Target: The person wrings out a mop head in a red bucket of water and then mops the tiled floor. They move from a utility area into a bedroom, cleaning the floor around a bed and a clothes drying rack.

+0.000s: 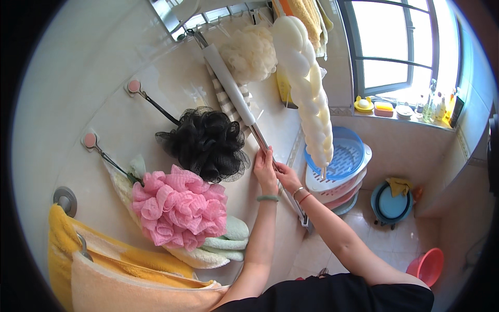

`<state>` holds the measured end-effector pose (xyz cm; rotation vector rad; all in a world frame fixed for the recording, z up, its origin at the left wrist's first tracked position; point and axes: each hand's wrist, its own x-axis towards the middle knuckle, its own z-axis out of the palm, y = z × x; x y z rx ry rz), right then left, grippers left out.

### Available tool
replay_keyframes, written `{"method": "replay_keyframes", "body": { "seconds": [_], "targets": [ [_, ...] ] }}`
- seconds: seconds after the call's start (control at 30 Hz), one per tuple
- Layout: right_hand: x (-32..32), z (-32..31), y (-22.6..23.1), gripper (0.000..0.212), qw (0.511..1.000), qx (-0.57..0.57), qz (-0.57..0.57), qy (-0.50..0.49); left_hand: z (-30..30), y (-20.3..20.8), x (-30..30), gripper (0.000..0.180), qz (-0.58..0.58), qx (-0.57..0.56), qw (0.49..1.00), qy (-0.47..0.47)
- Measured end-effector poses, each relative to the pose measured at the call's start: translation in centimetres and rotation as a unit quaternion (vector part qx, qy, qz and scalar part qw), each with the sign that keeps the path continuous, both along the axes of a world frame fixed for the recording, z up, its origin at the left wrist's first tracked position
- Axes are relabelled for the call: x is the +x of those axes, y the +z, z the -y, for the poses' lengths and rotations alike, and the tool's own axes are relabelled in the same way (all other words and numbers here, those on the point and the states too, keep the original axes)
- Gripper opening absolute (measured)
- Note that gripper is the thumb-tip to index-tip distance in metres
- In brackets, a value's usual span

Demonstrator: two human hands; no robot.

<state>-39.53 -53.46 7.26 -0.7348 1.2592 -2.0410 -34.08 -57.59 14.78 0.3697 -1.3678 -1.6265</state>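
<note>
A long mop-like pole [228, 86] with a white sleeve and a metal shaft slants along the tiled wall; its upper end reaches the rack. My left hand [265, 169] is closed round the metal shaft below the sleeve. Just lower and to the right, my right hand [289, 180] also grips it. Beyond my hands the shaft is partly hidden, and a metal end [303, 218] shows near the floor. Left of the pole hang a black bath puff [202, 143] and a pink bath puff [179, 208]. A braided cream scrubber [309, 93] dangles to the right.
A cream puff [249, 52] and a striped cloth [227, 104] hang behind the pole. Yellow towels [130, 260] hang at lower left. Stacked basins [338, 156], a blue bucket [391, 203] and a red basin [426, 266] stand right. Bottles [430, 104] line the windowsill.
</note>
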Motion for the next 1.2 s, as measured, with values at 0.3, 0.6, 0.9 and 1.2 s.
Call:
{"method": "replay_keyframes", "body": {
  "seconds": [0.3, 0.6, 0.9, 1.2],
  "targets": [
    [0.8, -1.2, 1.8, 0.033, 0.971, -0.013, -0.179, -0.155, -1.7, 3.3, 0.4, 0.033, 0.011, -0.054, 0.998, 0.023],
    [2.4, -9.4, 2.8, 0.030, 0.977, -0.005, -0.146, -0.153, -8.6, 3.8, 1.5, 0.030, 0.049, -0.018, 0.999, -0.012],
    [5.3, -21.8, 0.2, 0.029, 0.958, -0.027, -0.147, -0.244, -19.6, 0.1, 2.0, 0.027, 0.002, -0.091, 0.985, -0.149],
    [8.1, -39.1, -1.8, 0.028, 0.887, 0.056, -0.129, -0.439, -33.5, 2.2, 2.1, 0.018, -0.096, 0.031, 0.941, -0.324]
  ]
}}
